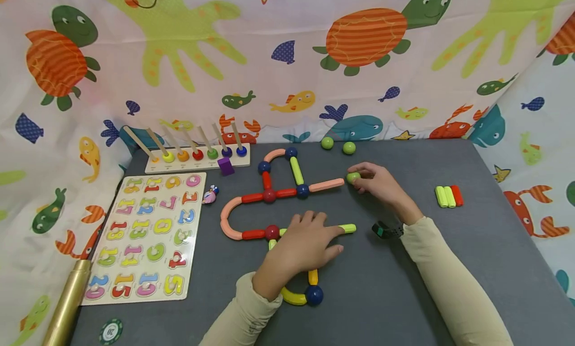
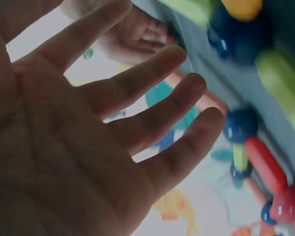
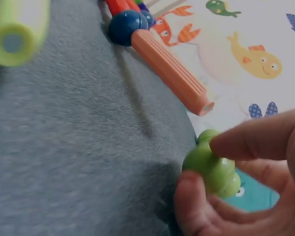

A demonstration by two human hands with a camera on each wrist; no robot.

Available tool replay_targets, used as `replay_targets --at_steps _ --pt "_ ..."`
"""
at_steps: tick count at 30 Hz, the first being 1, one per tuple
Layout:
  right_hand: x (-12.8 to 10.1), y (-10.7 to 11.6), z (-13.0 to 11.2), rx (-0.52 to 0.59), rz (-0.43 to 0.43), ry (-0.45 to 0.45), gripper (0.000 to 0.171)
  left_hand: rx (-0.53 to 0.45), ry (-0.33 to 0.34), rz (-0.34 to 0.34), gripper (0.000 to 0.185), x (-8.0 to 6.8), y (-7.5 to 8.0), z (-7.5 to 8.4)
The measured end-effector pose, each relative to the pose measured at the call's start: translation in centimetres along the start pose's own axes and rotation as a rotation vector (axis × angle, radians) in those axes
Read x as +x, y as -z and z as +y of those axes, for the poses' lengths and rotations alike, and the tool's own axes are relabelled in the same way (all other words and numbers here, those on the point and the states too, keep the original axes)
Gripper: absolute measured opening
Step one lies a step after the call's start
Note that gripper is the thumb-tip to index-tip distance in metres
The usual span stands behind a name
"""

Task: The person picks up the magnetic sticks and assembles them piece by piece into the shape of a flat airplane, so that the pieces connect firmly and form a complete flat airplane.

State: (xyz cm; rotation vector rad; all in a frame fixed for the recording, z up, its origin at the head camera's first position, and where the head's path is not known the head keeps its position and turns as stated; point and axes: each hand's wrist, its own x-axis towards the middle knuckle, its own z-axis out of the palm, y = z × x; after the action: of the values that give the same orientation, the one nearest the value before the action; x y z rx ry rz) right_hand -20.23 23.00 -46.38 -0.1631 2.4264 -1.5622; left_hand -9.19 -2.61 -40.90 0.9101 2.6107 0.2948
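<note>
Right hand (image 1: 379,183) pinches small green plastic ball (image 1: 353,176) just off free end of salmon ribbed stick (image 1: 326,185); left hand (image 1: 305,243) flat, fingers spread, steadying rod-and-ball figure. Step: capping stick; next likely needs ball aligned to tip.

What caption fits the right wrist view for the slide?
Right hand pinches a green ball just short of the salmon stick's free end on the grey mat.

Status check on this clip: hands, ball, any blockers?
Left hand flat on rod-and-ball figure. Right hand pinches green ball beside free end of peach rod. Nothing between.
</note>
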Motion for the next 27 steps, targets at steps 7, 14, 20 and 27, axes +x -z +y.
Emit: replay_targets --at_steps 7,14,20,27 --pt "-1.0 -0.5 0.7 0.069 -0.044 0.089 0.039 0.017 0.007 -0.081 0.046 1.3 -1.4 0.8" --pt "-2.2 -0.3 0.7 -0.006 -0.061 0.098 0.039 0.057 0.026 -0.069 0.05 2.2 -2.9 0.7" --pt "-3.1 -0.6 1.1 -0.039 -0.107 0.093 0.038 0.0 0.079 -0.002 0.059 2.2 -3.3 -0.2" --pt "-4.2 -1.1 1.4 -0.016 -0.133 0.09 0.034 -0.026 0.082 0.007 0.063 2.2 -3.0 -0.7"
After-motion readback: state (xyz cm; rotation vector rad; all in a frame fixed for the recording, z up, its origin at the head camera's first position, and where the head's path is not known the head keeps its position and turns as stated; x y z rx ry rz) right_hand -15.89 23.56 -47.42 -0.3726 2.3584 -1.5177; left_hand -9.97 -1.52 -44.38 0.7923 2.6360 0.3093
